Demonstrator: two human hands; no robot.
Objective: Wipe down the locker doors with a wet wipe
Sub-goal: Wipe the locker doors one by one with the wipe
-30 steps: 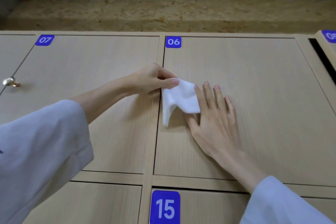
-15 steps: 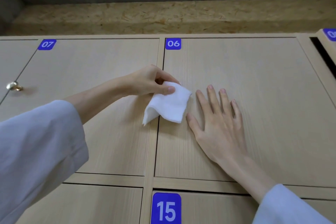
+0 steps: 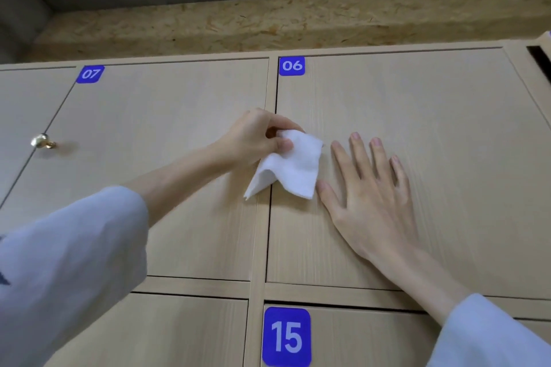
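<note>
Left hand (image 3: 256, 140) pinches the wet wipe (image 3: 290, 167) by its upper edge, thumb over the front, fingers curled behind. The wipe hangs loosely folded, straddling the vertical divider between door 07 (image 3: 167, 158) and door 06 (image 3: 417, 188), its lower corners drooping toward 6 o'clock.

Right hand (image 3: 366, 188) lies flat and open on door 06, fingers spread and pointing to 12 o'clock, thumb tip just beside the wipe's lower right corner, at 3 o'clock from the wipe. It holds nothing.

Judgement: step in hand is getting the wipe set for a pass on a door; no wiping contact is plain yet, since most of the wipe dangles rather than lying flat.

To do it well:
- Spread the wipe so a broad face meets the panel; a pinched corner cleans only a thin stripe.
- Press with flat fingers behind the wipe, not the fingertips alone.
- Work each door from the label end at 12 o'clock down to 6 o'clock in overlapping strokes.
- Run along the seam at the divider, where grime likely gathers.
- Go round the blue number labels 07 (image 3: 90, 73) and 06 (image 3: 292, 65) gently; wet rubbing may lift their edges.
- The brass knob (image 3: 40, 140) at 9 o'clock needs its own wrap-round wipe.
- The right hand steadying door 06 seems useful; keep it off wet areas.

Door 15 (image 3: 387, 343) sits below, at 6 o'clock.
</note>
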